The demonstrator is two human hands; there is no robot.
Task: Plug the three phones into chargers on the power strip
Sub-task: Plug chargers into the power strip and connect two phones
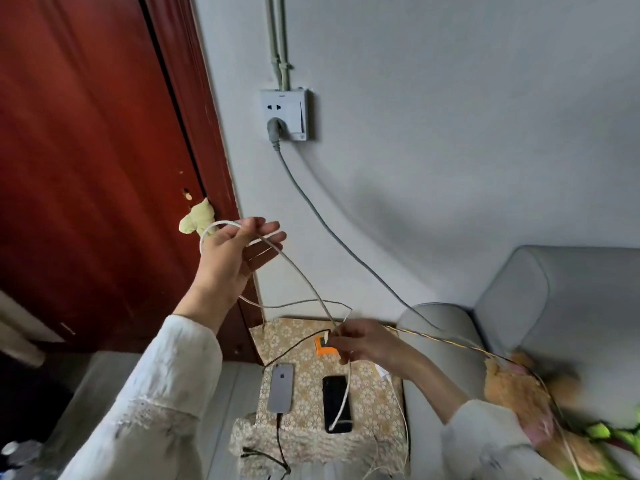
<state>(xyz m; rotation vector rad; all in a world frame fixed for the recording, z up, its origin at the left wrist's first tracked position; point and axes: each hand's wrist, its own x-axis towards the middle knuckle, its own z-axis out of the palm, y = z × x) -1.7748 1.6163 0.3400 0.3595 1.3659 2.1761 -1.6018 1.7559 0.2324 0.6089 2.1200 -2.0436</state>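
A silver phone [280, 388] lies back up on the cloth-covered stand [374, 403], with a black cable [278, 438] plugged into its lower end. A black phone [334, 396] lies to its right, a white cable end hanging over it. My left hand [232, 261] is raised with fingers spread, and a loop of the white cable [298, 268] drapes over it. My right hand [360, 342] pinches the same cable near a white plug, above an orange item [325, 349] on the stand. A third phone and the power strip are hidden from me.
A wall socket [285, 114] holds a grey plug whose cord [332, 233] runs down behind the grey sofa [554, 306]. A dark red door [86, 168] stands at left. A yellow-black braided cable [450, 341] and a plush toy [512, 386] lie at right.
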